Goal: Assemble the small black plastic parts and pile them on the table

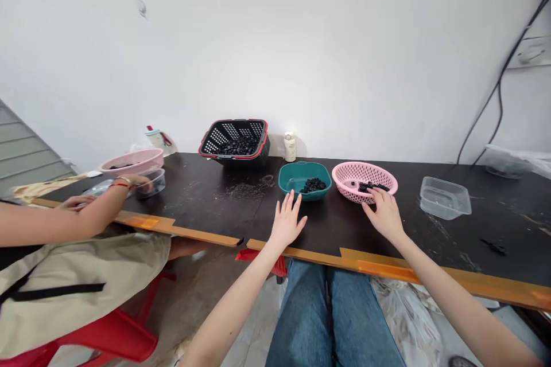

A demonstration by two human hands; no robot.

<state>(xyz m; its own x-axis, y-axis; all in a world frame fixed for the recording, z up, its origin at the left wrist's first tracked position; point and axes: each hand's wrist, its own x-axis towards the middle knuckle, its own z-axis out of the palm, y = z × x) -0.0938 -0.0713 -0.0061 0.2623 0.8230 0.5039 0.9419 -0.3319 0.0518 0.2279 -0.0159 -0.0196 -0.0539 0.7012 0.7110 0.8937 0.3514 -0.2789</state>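
My left hand (287, 222) is open, its fingers spread just in front of a teal plastic basin (285, 179). A heap of small black pieces (313, 185) lies in the basin; their kind is too small to make out. My right hand (385, 215) reaches over the near rim of a round pink mesh basket (340, 180). Its fingers are stretched out over black pieces (365, 187) inside, the thumb apart and outside the rim. I see nothing held in either hand, though the right fingertips blend with the dark pieces.
A black basket (263, 152) with red edging holds many black pieces at the back. Beside it stands a white bottle (290, 147). A clear tub (445, 198) sits to the right, near a small black object (494, 247). At left, a co-worker's hand (140, 181) is at a round clear container (157, 184).
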